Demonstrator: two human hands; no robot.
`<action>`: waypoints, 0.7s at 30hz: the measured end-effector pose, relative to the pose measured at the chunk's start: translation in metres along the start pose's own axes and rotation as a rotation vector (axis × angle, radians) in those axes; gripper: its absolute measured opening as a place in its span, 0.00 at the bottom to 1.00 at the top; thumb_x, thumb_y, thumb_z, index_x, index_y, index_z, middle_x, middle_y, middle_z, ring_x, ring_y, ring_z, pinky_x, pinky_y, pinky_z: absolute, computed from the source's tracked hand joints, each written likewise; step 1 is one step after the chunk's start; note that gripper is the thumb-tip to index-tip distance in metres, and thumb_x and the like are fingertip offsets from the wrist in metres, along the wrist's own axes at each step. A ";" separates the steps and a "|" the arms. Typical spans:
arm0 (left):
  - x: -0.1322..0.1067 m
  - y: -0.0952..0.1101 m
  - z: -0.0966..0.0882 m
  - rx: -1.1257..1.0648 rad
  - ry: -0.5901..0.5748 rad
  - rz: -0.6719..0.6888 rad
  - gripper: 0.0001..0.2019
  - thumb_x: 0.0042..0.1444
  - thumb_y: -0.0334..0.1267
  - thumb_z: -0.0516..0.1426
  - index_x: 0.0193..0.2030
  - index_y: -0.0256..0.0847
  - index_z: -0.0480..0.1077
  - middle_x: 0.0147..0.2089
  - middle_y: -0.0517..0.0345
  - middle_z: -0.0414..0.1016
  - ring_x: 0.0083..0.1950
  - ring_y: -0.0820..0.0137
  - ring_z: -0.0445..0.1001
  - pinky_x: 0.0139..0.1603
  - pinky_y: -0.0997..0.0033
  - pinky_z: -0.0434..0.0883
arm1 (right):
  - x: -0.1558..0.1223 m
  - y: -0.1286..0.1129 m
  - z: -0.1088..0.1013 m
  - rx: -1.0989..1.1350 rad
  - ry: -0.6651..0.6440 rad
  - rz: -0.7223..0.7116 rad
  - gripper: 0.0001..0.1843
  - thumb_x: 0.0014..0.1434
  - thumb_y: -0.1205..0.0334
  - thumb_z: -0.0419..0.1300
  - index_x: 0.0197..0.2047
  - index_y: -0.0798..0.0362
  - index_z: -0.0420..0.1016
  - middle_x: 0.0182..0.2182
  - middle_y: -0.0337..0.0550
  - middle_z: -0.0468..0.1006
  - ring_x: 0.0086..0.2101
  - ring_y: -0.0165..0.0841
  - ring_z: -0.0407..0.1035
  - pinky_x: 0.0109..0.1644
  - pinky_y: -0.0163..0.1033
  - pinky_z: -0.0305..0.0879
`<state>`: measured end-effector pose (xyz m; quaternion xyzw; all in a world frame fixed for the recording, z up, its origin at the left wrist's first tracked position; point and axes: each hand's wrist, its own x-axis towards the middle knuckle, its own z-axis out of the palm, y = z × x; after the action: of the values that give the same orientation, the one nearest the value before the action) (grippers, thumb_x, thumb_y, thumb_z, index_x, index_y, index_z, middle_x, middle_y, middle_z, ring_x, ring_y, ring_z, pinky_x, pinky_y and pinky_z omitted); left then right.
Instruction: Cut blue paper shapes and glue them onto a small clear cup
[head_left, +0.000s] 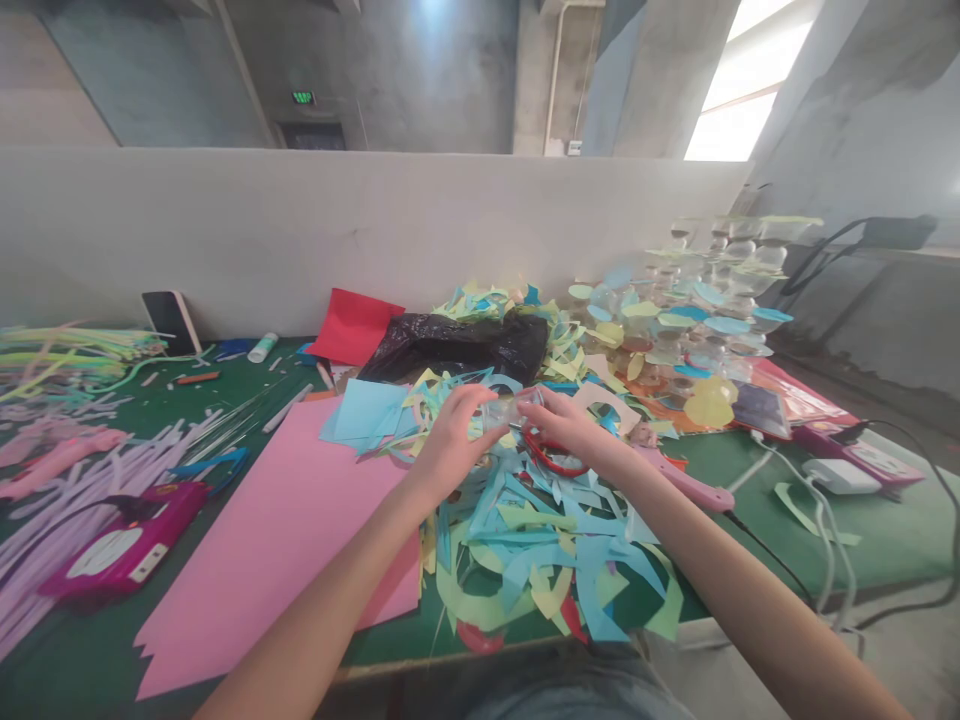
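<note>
A small clear plastic cup-like piece [493, 414] is between my two hands, above a heap of cut paper. My left hand [459, 432] is closed around its left side, thumb and fingers curved. My right hand [561, 424] has its fingertips at the right side of the piece. Red-handled scissors [553, 462] lie under my right hand, partly hidden by it; I cannot tell whether that hand touches them. Blue and green paper offcuts [525, 540] spread below. Beside my right forearm is a pink glue gun [694, 485] with a black cord.
Pink paper sheets [300, 520] and blue squares [367, 412] lie left. A black plastic bag [457, 345] sits behind. Stacked clear cups with paper discs [720, 300] stand right, near cables [825, 540]. Pipe cleaners [97, 530], a magenta box [127, 540] and phone [169, 322] are far left.
</note>
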<state>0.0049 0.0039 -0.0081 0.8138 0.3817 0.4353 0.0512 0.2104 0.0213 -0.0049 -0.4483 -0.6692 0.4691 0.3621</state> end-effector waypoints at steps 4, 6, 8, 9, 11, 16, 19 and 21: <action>-0.002 -0.003 0.003 0.044 0.045 0.042 0.15 0.60 0.39 0.57 0.52 0.47 0.62 0.53 0.51 0.66 0.59 0.61 0.67 0.59 0.56 0.67 | -0.001 0.000 -0.002 -0.246 0.203 -0.037 0.31 0.55 0.37 0.58 0.55 0.47 0.65 0.51 0.48 0.69 0.45 0.39 0.68 0.47 0.44 0.66; -0.003 -0.003 0.004 0.055 0.057 0.044 0.15 0.60 0.39 0.57 0.52 0.46 0.62 0.52 0.51 0.66 0.59 0.61 0.67 0.59 0.56 0.67 | -0.002 -0.003 0.000 -0.283 0.251 -0.083 0.29 0.56 0.39 0.58 0.53 0.49 0.65 0.51 0.48 0.70 0.47 0.40 0.67 0.47 0.43 0.66; -0.003 -0.003 0.004 0.063 0.058 0.038 0.15 0.60 0.39 0.58 0.53 0.47 0.62 0.53 0.51 0.66 0.59 0.61 0.67 0.58 0.56 0.68 | -0.004 -0.006 0.001 -0.299 0.242 -0.121 0.25 0.58 0.41 0.57 0.50 0.50 0.66 0.46 0.47 0.73 0.46 0.39 0.68 0.45 0.43 0.66; -0.003 -0.003 0.004 0.067 0.058 0.033 0.15 0.60 0.40 0.58 0.53 0.47 0.62 0.53 0.51 0.66 0.59 0.61 0.67 0.58 0.56 0.68 | -0.005 -0.008 0.002 -0.305 0.235 -0.133 0.23 0.58 0.41 0.57 0.49 0.50 0.67 0.43 0.46 0.74 0.44 0.39 0.68 0.44 0.42 0.66; -0.003 -0.004 0.004 0.075 0.061 0.021 0.15 0.59 0.40 0.58 0.53 0.48 0.62 0.54 0.51 0.65 0.59 0.61 0.67 0.57 0.56 0.69 | -0.006 -0.011 0.003 -0.316 0.228 -0.146 0.22 0.59 0.42 0.56 0.48 0.49 0.68 0.40 0.45 0.75 0.41 0.38 0.69 0.42 0.42 0.65; -0.003 -0.003 0.004 0.069 0.074 0.019 0.15 0.60 0.39 0.58 0.53 0.48 0.62 0.53 0.51 0.65 0.58 0.61 0.67 0.57 0.56 0.68 | -0.006 -0.011 0.004 -0.321 0.249 -0.181 0.20 0.60 0.45 0.56 0.48 0.50 0.70 0.38 0.44 0.76 0.38 0.38 0.70 0.41 0.42 0.64; -0.002 -0.001 0.004 0.064 0.083 0.016 0.15 0.60 0.39 0.58 0.52 0.48 0.62 0.53 0.51 0.65 0.58 0.61 0.67 0.58 0.56 0.68 | -0.004 -0.011 0.004 -0.327 0.261 -0.198 0.19 0.60 0.46 0.57 0.48 0.49 0.71 0.39 0.45 0.76 0.38 0.39 0.70 0.40 0.42 0.64; -0.003 0.001 0.003 0.062 0.082 0.006 0.14 0.60 0.39 0.57 0.52 0.47 0.62 0.53 0.51 0.65 0.58 0.62 0.67 0.58 0.57 0.68 | -0.004 -0.012 0.004 -0.332 0.256 -0.207 0.18 0.60 0.47 0.56 0.47 0.49 0.71 0.40 0.45 0.77 0.39 0.39 0.70 0.41 0.42 0.64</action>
<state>0.0066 0.0024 -0.0113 0.7975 0.3943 0.4565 0.0089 0.2045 0.0146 0.0047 -0.4863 -0.7284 0.2524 0.4114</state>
